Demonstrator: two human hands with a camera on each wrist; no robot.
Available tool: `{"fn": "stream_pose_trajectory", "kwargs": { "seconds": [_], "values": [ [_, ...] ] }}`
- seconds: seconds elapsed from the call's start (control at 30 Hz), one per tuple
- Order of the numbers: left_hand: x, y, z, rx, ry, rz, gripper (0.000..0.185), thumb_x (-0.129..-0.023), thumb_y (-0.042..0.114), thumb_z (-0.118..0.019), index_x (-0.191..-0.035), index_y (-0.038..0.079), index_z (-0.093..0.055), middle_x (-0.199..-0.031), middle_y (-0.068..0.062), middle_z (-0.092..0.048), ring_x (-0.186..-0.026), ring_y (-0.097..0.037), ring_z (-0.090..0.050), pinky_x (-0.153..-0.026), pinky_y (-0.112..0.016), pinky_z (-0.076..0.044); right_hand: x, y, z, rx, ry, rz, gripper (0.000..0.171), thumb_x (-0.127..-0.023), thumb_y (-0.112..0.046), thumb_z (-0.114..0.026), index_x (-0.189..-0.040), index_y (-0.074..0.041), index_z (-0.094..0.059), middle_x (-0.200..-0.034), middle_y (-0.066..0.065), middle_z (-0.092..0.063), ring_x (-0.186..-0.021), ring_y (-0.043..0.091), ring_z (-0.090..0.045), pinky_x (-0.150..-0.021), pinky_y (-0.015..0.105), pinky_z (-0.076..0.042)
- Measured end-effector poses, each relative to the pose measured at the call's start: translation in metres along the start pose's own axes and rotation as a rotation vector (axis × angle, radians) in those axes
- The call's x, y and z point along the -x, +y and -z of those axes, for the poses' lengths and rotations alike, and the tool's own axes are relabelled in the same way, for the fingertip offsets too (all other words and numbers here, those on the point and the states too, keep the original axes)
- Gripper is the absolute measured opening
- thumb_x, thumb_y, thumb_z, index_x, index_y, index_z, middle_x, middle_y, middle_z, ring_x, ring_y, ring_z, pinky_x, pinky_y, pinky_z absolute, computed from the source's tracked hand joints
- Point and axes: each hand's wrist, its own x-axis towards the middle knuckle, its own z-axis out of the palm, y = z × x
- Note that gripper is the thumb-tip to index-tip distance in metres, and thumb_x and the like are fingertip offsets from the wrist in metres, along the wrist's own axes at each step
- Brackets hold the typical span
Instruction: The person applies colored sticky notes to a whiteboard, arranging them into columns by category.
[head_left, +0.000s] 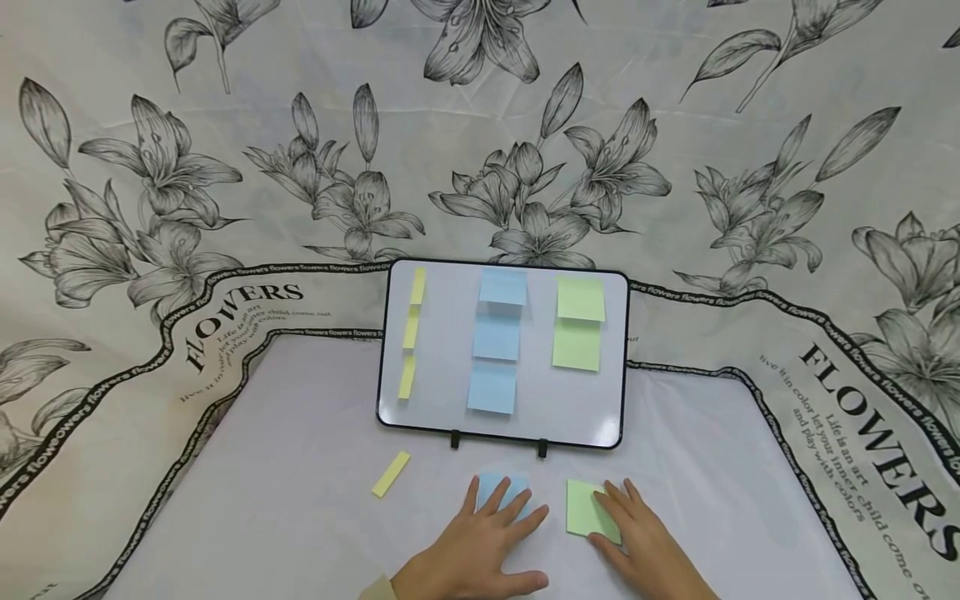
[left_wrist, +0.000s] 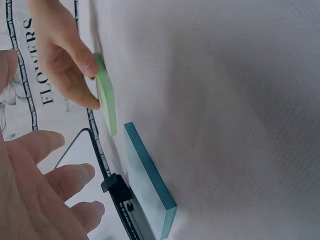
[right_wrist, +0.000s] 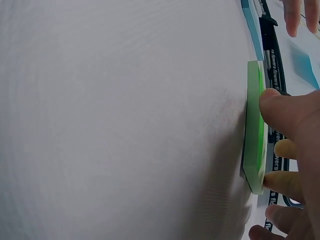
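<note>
A blue sticky-note pad (head_left: 497,488) (left_wrist: 147,180) lies on the table in front of a small whiteboard (head_left: 450,350). My left hand (head_left: 504,510) (left_wrist: 65,185) is spread over the pad with straight fingers; the left wrist view shows it just off the pad. A green pad (head_left: 583,508) (right_wrist: 254,150) (left_wrist: 106,100) lies to the right of it. On its top sheet rest the fingertips of my right hand (head_left: 621,515) (right_wrist: 282,145), which lies flat. The board carries three narrow yellow notes (head_left: 411,327), three blue notes (head_left: 497,337) and two green notes (head_left: 578,323).
A narrow yellow pad (head_left: 391,474) lies on the table to the left of my hands. The board stands on two black feet (head_left: 542,449). A flower-printed cloth (head_left: 225,167) covers the table and rises behind the board.
</note>
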Motion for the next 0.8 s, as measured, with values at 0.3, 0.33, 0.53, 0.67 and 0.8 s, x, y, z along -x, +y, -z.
{"fn": "stream_pose_trajectory", "kwargs": {
  "seconds": [0.3, 0.33, 0.53, 0.67, 0.8],
  "values": [
    [-0.004, 0.001, -0.004, 0.05, -0.026, -0.031, 0.067, -0.104, 0.065, -0.037, -0.162, 0.031, -0.034, -0.166, -0.007, -0.037, -0.155, -0.04, -0.029, -0.114, -0.079, -0.022, -0.004, 0.001, 0.006, -0.014, 0.005, 0.023, 0.025, -0.093, -0.021, -0.076, -0.115, -0.009, -0.075, -0.136, 0.019, -0.067, -0.131, 0.05, -0.056, -0.101, 0.059, -0.051],
    [-0.005, 0.001, -0.005, 0.049, -0.029, -0.04, 0.066, -0.105, 0.064, -0.037, -0.162, 0.031, -0.035, -0.166, -0.007, -0.037, -0.155, -0.04, -0.029, -0.114, -0.079, -0.022, -0.005, 0.0, 0.006, -0.014, 0.014, 0.031, 0.021, -0.093, -0.018, -0.077, -0.112, -0.01, -0.076, -0.135, 0.019, -0.068, -0.131, 0.049, -0.057, -0.101, 0.058, -0.051],
    [-0.013, 0.006, -0.007, 0.031, -0.072, -0.084, 0.061, -0.106, 0.062, -0.034, -0.159, 0.032, -0.041, -0.165, -0.005, -0.038, -0.155, -0.038, -0.029, -0.116, -0.075, -0.025, -0.006, -0.002, 0.002, -0.007, 0.049, 0.078, 0.016, -0.086, -0.008, -0.081, -0.101, -0.012, -0.077, -0.128, 0.015, -0.072, -0.126, 0.044, -0.062, -0.097, 0.052, -0.055],
    [-0.018, 0.01, -0.005, 0.024, -0.107, -0.102, 0.06, -0.106, 0.062, -0.033, -0.156, 0.031, -0.046, -0.164, -0.003, -0.04, -0.155, -0.036, -0.03, -0.116, -0.072, -0.028, -0.004, -0.002, 0.0, 0.001, 0.051, 0.077, 0.017, -0.082, -0.008, -0.083, -0.096, -0.016, -0.076, -0.127, 0.014, -0.072, -0.123, 0.042, -0.065, -0.094, 0.051, -0.057],
    [-0.021, 0.013, -0.004, 0.0, -0.127, -0.133, 0.06, -0.106, 0.062, -0.034, -0.155, 0.03, -0.049, -0.162, -0.002, -0.043, -0.154, -0.033, -0.035, -0.116, -0.069, -0.033, -0.008, -0.003, -0.001, 0.03, 0.113, 0.085, 0.017, -0.082, -0.006, -0.082, -0.093, -0.016, -0.073, -0.117, 0.013, -0.076, -0.114, 0.039, -0.07, -0.088, 0.049, -0.06]
  ]
}}
